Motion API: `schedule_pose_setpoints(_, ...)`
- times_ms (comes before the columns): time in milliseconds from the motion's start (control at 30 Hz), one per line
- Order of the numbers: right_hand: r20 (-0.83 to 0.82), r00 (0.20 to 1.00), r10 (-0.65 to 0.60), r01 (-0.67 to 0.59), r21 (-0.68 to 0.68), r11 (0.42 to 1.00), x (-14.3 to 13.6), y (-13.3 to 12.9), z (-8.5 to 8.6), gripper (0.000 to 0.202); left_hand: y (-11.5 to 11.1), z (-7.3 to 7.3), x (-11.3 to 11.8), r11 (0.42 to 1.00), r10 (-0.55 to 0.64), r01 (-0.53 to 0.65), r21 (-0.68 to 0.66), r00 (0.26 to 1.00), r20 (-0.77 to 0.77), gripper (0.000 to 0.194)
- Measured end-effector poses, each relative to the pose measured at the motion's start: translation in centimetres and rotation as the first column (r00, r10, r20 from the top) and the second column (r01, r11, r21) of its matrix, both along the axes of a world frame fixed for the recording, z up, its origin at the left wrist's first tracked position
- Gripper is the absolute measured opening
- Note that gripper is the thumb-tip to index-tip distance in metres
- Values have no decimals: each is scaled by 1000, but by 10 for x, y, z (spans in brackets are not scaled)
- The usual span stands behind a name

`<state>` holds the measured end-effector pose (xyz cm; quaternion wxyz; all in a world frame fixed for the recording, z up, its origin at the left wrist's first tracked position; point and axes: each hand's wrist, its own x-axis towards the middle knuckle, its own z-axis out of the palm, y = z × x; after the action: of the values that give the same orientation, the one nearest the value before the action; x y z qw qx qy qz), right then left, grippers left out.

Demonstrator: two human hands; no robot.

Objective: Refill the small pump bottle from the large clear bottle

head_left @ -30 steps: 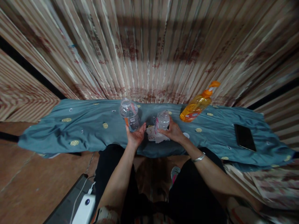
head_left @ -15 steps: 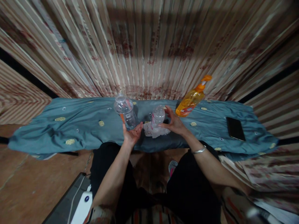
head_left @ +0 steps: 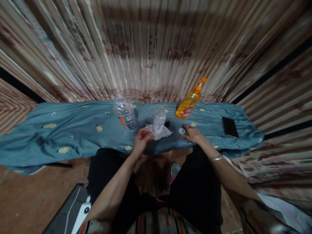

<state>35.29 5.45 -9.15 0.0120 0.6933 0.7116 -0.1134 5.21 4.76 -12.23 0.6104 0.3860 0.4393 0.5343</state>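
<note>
I see left hand (head_left: 141,139) pinching the tissue (head_left: 161,132) under small bottle (head_left: 159,119), label unreadable; right hand (head_left: 193,135), fingers loosely spread, touches white cap (head_left: 181,131) at its 9 o'clock.

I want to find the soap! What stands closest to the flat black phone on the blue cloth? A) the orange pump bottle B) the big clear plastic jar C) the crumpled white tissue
A: the orange pump bottle stands nearer the flat black phone than the jar or tissue, which sit farther left.

Teal cloth (head_left: 73,130) w/ yellow dots; orange bottle (head_left: 188,103)
</note>
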Motion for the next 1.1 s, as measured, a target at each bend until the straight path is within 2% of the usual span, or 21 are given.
schedule_pose_setpoints(67,22,999,-31,31,5,1000,-3,0,-7,66,6,-6,6,983,89,-62,171,984,-157,55)
schedule_pose_setpoints(133,37,998,-50,49,24,999,-6,2,-11,61,14,-8,11,960,150,-70,272,947,-283,72)
schedule_pose_setpoints(233,50,997,-55,53,49,997,-8,3,-14,53,28,-7,15,950,159,-23,313,896,-416,101)
schedule_pose_setpoints(367,65,997,-30,26,69,997,-8,0,-14,51,42,-6,22,939,114,54,340,884,-454,120)
schedule_pose_setpoints(533,75,997,-6,-4,132,991,-20,5,-3,62,42,-9,29,937,32,124,328,901,-432,122)
schedule_pose_setpoints(633,53,997,61,-68,148,987,-40,21,9,62,40,-9,30,944,-19,155,292,908,-418,124)
schedule_pose_setpoints(767,37,988,148,-150,79,985,-71,50,18,64,41,-6,31,948,-63,175,265,921,-383,123)
schedule_pose_setpoints(833,41,984,171,-173,45,984,-83,61,16,58,43,-3,31,950,-70,174,261,928,-366,123)
schedule_pose_setpoints(967,51,979,197,-196,-21,980,-93,68,8,27,49,2,34,953,-58,151,262,941,-333,121)
schedule_pose_setpoints(1100,14,975,223,-222,-26,975,-83,62,7,22,55,6,40,941,-62,161,297,946,-317,116)
